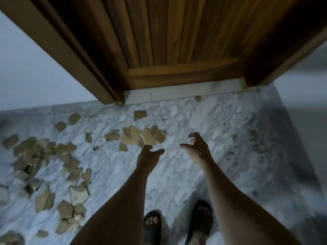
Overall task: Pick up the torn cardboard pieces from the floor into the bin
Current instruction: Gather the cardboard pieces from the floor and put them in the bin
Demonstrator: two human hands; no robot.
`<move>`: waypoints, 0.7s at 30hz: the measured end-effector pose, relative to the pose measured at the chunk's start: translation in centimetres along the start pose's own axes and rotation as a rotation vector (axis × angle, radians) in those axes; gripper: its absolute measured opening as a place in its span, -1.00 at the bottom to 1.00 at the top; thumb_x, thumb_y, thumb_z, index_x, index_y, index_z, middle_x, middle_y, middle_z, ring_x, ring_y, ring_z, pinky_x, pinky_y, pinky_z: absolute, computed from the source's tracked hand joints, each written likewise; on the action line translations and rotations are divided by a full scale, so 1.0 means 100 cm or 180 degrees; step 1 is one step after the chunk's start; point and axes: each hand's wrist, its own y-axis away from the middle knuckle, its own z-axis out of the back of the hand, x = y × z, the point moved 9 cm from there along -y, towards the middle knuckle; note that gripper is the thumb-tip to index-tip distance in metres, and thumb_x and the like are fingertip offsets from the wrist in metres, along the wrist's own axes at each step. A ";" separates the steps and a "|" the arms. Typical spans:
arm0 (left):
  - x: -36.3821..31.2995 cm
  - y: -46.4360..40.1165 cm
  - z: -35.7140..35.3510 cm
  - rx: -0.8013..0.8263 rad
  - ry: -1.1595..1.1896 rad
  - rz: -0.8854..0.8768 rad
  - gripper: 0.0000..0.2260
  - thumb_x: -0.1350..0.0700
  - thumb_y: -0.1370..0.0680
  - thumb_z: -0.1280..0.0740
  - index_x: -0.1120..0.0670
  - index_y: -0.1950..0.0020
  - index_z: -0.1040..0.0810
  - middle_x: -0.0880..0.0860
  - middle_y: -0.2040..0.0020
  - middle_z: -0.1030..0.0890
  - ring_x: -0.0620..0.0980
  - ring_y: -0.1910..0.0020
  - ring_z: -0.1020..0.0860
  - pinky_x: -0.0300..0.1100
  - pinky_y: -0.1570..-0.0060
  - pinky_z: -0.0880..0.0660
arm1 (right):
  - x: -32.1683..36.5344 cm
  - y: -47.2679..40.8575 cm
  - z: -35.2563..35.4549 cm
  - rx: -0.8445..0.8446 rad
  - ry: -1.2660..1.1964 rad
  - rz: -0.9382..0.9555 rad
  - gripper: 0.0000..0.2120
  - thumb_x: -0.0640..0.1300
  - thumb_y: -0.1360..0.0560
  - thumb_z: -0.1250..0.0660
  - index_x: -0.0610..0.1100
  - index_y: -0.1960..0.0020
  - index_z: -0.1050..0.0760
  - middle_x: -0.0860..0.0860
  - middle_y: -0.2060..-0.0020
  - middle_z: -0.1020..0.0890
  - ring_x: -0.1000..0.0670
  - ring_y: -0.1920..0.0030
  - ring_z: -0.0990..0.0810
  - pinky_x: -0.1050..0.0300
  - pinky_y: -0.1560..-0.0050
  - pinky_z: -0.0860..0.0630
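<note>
Cardboard pieces (141, 137) just beyond left hand (149, 153), none held.

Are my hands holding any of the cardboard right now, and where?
Nothing is held. The left hand reaches toward the torn brown cardboard pieces; the right hand hangs open.

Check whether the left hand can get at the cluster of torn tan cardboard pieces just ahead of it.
Probably yes: the left hand is beside the cluster of torn tan cardboard pieces, nothing between.

bare floor (203, 124) before closed door (177, 41)
</note>
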 end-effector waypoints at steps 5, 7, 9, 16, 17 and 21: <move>0.007 -0.057 0.021 -0.0199 -0.0014 0.0105 -0.36 -0.11 -0.44 -0.49 0.09 -0.43 -0.39 0.14 -0.26 -0.61 0.16 -0.25 -0.56 0.04 -0.24 -0.51 | 0.032 -0.060 -0.058 0.0524 0.0586 0.0253 -0.37 -0.02 -0.41 -0.52 -0.06 -0.40 -0.35 -0.12 -0.31 -0.48 -0.11 -0.27 -0.51 0.01 -0.19 -0.50; 0.018 -0.089 0.023 -0.0253 -0.0053 0.0179 -0.30 -0.08 -0.44 -0.51 0.12 -0.47 -0.33 0.17 -0.33 -0.53 0.17 -0.29 -0.51 -0.03 -0.21 -0.48 | 0.033 -0.090 -0.082 0.0782 0.0912 0.0392 -0.31 0.02 -0.40 -0.53 -0.07 -0.43 -0.32 -0.09 -0.29 -0.47 -0.09 -0.25 -0.50 0.06 -0.13 -0.49; 0.027 -0.128 0.028 -0.0403 -0.0052 0.0201 -0.23 -0.06 -0.42 -0.53 0.14 -0.51 -0.28 0.20 -0.42 -0.42 0.19 -0.37 -0.43 -0.03 -0.27 -0.43 | 0.025 -0.127 -0.107 0.0947 0.1068 0.0416 -0.28 0.05 -0.39 -0.54 -0.10 -0.42 -0.30 -0.05 -0.18 -0.44 -0.05 -0.13 -0.48 0.09 -0.06 -0.48; 0.069 -0.248 0.029 -0.0858 -0.0417 0.0083 -0.06 -0.18 -0.37 -0.54 0.10 -0.59 -0.15 0.20 -0.51 -0.26 0.25 -0.50 -0.22 0.14 -0.47 -0.20 | -0.022 -0.271 -0.154 0.0485 0.1135 0.0331 -0.24 0.03 -0.46 -0.47 -0.09 -0.52 -0.18 -0.18 -0.38 -0.33 -0.23 -0.33 -0.45 -0.11 -0.20 -0.53; 0.070 -0.261 0.017 -0.0819 -0.0375 0.0101 -0.02 -0.19 -0.38 -0.53 0.10 -0.62 -0.07 0.21 -0.56 -0.17 0.27 -0.55 -0.14 0.17 -0.51 -0.13 | -0.026 -0.291 -0.148 0.0329 0.1155 0.0328 -0.24 0.03 -0.47 -0.46 -0.08 -0.53 -0.17 -0.18 -0.39 -0.30 -0.25 -0.35 -0.42 -0.14 -0.22 -0.51; 0.070 -0.311 -0.045 -0.0616 -0.0146 0.0352 0.30 -0.46 -0.21 -0.47 -0.01 -0.62 0.29 0.20 -0.62 0.26 0.31 -0.58 0.25 0.41 -0.47 0.09 | -0.036 -0.364 -0.109 -0.0215 0.1287 0.0326 -0.20 0.05 -0.48 -0.45 -0.11 -0.56 -0.12 -0.22 -0.43 -0.24 -0.31 -0.40 -0.35 -0.22 -0.28 -0.47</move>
